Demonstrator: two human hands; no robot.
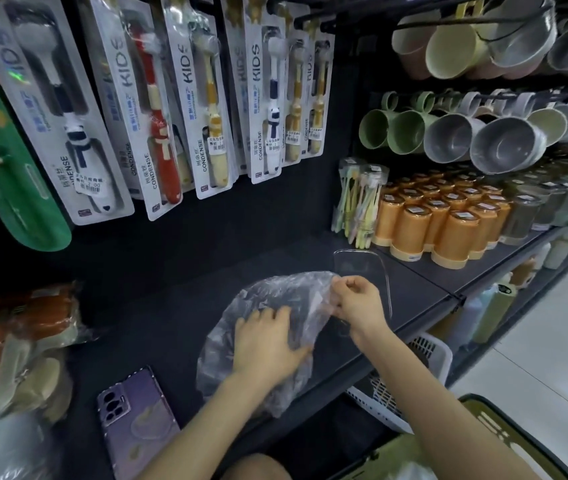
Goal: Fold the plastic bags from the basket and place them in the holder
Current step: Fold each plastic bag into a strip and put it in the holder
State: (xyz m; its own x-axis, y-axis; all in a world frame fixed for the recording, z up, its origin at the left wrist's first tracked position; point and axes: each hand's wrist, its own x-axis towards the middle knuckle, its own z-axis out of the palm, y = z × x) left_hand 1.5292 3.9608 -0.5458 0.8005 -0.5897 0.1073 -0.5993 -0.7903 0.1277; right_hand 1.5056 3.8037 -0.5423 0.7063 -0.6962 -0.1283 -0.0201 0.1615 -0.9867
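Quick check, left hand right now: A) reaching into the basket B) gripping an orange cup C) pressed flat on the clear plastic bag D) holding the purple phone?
C: the left hand lies flat, fingers straight, on the plastic bag on the shelf; the phone lies apart to its left.

Your right hand [357, 303] hides part of the clear holder [384, 271]. The frame's lower right edge cuts off the green basket [474, 408]. Packages [16, 358] at left are blurred.
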